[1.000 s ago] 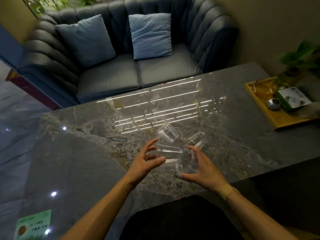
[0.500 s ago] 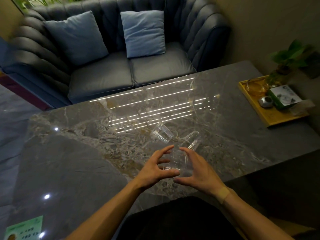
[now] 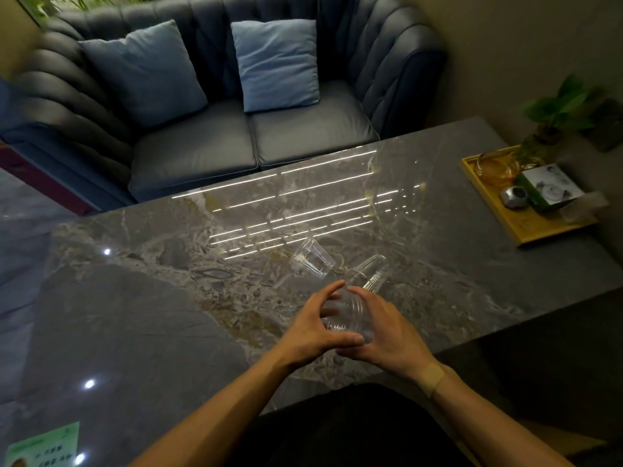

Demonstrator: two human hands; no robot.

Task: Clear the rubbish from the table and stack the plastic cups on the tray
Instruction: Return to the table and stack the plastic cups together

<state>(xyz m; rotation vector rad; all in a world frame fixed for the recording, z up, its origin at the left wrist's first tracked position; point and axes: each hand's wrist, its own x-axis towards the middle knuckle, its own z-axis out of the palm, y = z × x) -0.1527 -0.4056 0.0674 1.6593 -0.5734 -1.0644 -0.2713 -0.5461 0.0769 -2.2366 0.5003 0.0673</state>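
Clear plastic cups [image 3: 347, 315] are pressed together between my two hands above the near edge of the marble table [image 3: 168, 298]. My left hand [image 3: 315, 323] wraps them from the left, my right hand [image 3: 384, 328] from the right. Two more clear cups lie on their sides just beyond my fingers: one [image 3: 312, 256] to the left, one [image 3: 372, 273] to the right. A wooden tray [image 3: 505, 217] sits at the table's far right.
The tray holds a glass dish [image 3: 495, 166], a small grey object [image 3: 514, 196], a green-and-white box [image 3: 549, 190] and a potted plant [image 3: 553, 129]. A dark sofa with two blue cushions [image 3: 276, 62] stands behind the table. A green card [image 3: 40, 446] lies at the near left corner.
My hands have come together, sliding the cup from the left hand into the one in the right, so they now sit nested between both palms.
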